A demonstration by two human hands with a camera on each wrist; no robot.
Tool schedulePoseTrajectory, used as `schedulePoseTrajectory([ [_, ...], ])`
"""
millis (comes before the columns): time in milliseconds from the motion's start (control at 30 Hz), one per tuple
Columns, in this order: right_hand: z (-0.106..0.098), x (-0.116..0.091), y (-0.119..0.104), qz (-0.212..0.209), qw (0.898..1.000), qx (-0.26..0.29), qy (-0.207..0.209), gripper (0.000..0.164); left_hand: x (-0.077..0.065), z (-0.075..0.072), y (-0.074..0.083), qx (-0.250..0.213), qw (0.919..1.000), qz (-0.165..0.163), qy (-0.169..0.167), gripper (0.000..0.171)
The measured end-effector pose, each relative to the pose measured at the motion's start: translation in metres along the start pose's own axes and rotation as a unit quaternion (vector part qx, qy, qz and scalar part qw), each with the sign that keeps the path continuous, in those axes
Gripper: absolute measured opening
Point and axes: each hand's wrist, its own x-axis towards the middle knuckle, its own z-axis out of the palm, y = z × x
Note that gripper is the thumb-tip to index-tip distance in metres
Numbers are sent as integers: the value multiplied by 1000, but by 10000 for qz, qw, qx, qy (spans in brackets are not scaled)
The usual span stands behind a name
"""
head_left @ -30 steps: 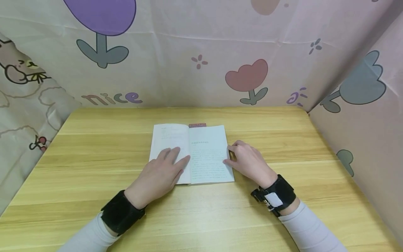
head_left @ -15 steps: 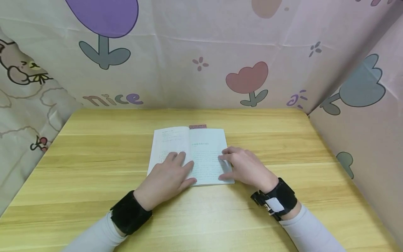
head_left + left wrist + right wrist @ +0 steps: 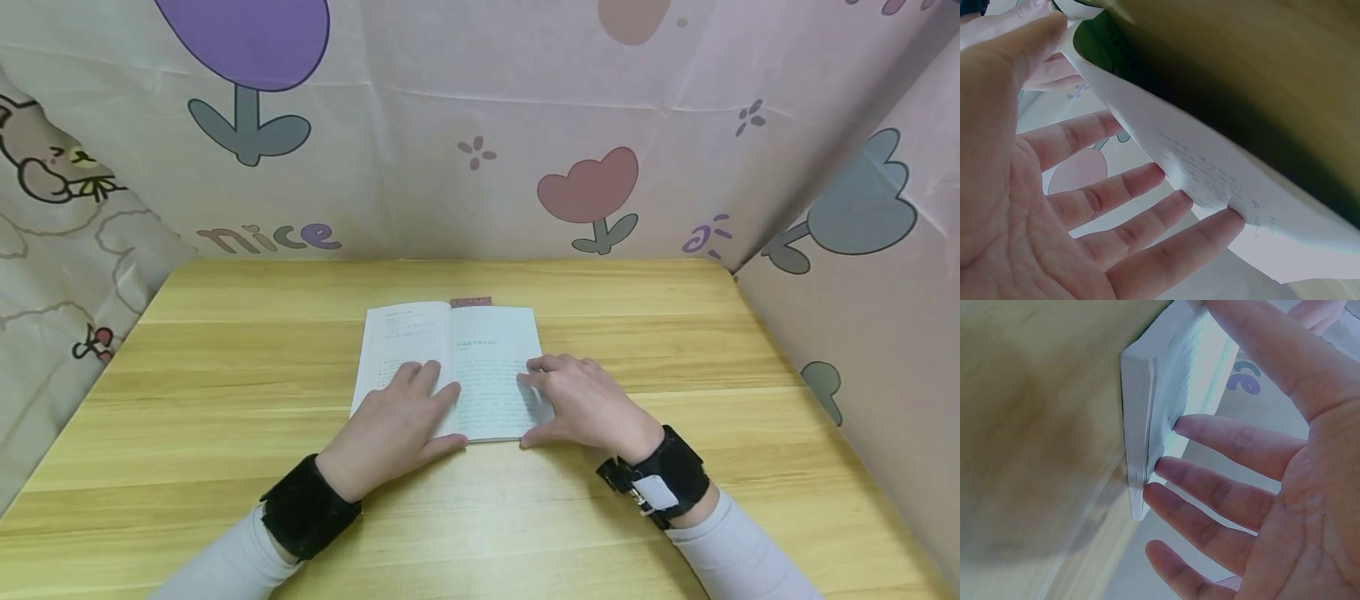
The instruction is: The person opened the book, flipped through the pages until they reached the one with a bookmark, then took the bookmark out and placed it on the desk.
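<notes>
An open book (image 3: pixel 491 392) lies on the wooden table (image 3: pixel 225 383), a printed page on each side of its fold. Across the lower left page rests my left hand (image 3: pixel 393 429), fingers spread and mostly straight, thumb at the lower edge near the fold. In the left wrist view those fingertips press the printed page (image 3: pixel 1204 159), and a green part of the book (image 3: pixel 1094 47) shows under it. My right hand (image 3: pixel 588 404) touches the right page with its fingertips, its thumb at the bottom edge. The right wrist view shows the thick page block (image 3: pixel 1138 400) beside these extended fingers.
A reddish strip (image 3: pixel 471 302) sticks out above the book's top edge. Behind the table hangs a pale cloth (image 3: pixel 405 183) with flower prints, and similar cloth lines both sides. Black bands (image 3: pixel 311 507) wrap both wrists.
Both hands have shifted: the left toward the right, its thumb now at the bottom edge; the right from the side edge onto the right page, its thumb sliding down to the bottom edge.
</notes>
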Motion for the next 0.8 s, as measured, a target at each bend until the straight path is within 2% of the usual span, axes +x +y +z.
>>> schedulePoseTrajectory([
  [133, -1, 0, 0, -86, 10000, 34, -16, 85, 0, 0, 0, 9, 10000, 22, 20, 61],
  [233, -1, -1, 1, -189, 9998, 112, -8, 76, 0, 0, 0, 15, 10000, 24, 19, 61],
  [533, -8, -3, 3, -561, 9967, 569, 134, 23, 0, 1, 0, 87, 9999, -14, -75, 62],
  [667, -12, -2, 6, -563, 9947, 700, 493, 17, 0, 1, 0, 103, 9999, -20, -42, 61],
  [800, -15, -2, 10, -391, 9924, 833, 814, 17, 0, 0, 0, 101, 9999, -27, -24, 60],
])
